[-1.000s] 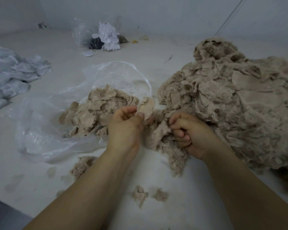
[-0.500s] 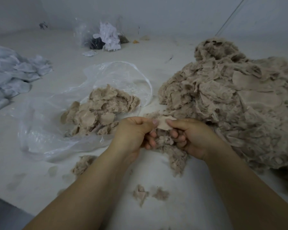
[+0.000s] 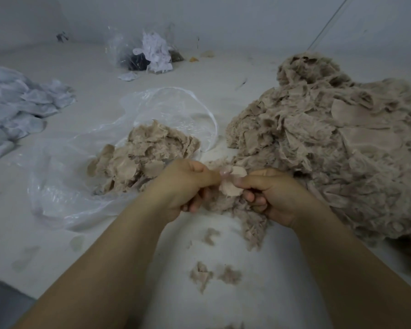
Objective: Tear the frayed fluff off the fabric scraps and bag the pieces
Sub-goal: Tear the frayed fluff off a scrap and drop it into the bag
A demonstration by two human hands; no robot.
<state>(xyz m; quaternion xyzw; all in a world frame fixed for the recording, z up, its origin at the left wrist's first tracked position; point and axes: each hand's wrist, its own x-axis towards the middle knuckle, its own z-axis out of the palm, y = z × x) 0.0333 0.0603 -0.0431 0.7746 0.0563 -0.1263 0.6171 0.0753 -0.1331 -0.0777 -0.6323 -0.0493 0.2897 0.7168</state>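
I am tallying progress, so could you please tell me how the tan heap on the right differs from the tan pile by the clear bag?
The heap on the right is far larger and taller than the pile by the clear bag. The heap lies on the bare surface; the pile rests on the clear bag. The heap looks shaggier; the pile shows more flat, smooth pieces. Both are tan fabric scraps.
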